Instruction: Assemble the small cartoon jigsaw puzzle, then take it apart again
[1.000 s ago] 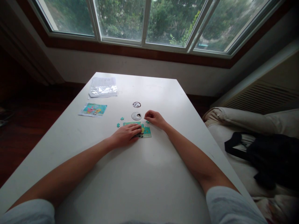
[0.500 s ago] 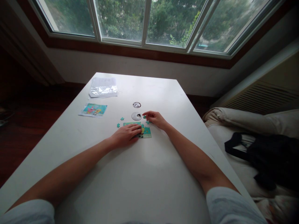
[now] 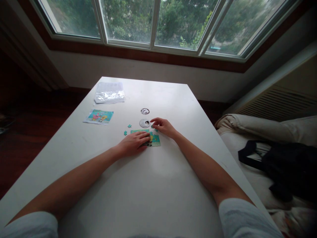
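A small, partly built teal jigsaw puzzle lies on the white table. My left hand rests flat on its left part, fingers stretched over it. My right hand sits just behind the puzzle, fingers pinched on a small teal puzzle piece beside a round silver lid. Two loose teal pieces lie to the left of the puzzle.
A second round disc lies farther back. A printed reference picture and a clear plastic bag lie at the back left. To the right, a black bag lies on a light couch. Windows run behind the table.
My right hand has shifted slightly left toward the silver lid, pinching a teal piece. My left hand has stayed on the puzzle.
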`<move>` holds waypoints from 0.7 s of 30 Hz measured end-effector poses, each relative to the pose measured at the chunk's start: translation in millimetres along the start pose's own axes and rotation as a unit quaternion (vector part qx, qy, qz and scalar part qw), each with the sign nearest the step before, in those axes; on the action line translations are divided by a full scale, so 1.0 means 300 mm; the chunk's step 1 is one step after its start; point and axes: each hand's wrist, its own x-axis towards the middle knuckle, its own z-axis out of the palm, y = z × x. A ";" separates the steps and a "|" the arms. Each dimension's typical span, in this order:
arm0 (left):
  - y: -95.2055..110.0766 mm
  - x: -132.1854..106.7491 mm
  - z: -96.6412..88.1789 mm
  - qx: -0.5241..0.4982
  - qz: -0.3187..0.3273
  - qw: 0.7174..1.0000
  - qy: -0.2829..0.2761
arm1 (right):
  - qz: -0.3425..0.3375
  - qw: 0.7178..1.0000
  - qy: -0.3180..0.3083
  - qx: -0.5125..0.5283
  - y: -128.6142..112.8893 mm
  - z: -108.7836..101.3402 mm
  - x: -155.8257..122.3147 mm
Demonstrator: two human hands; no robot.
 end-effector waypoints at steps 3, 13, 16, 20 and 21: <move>0.001 -0.001 -0.002 0.003 -0.001 1.000 0.000 | -0.006 0.999 0.002 -0.039 -0.003 0.005 0.000; 0.008 0.002 -0.011 0.008 -0.003 1.000 -0.006 | 0.000 0.999 0.005 -0.034 -0.002 0.019 -0.004; 0.009 0.002 -0.012 0.009 -0.002 1.000 -0.004 | 0.004 1.000 -0.001 -0.020 -0.004 0.024 -0.007; 0.008 0.003 -0.012 0.015 -0.001 1.000 -0.005 | 0.012 1.000 -0.007 0.001 0.003 0.039 -0.008; 0.009 0.003 -0.013 0.016 -0.001 1.000 -0.006 | 0.012 1.000 -0.008 0.003 0.005 0.042 -0.008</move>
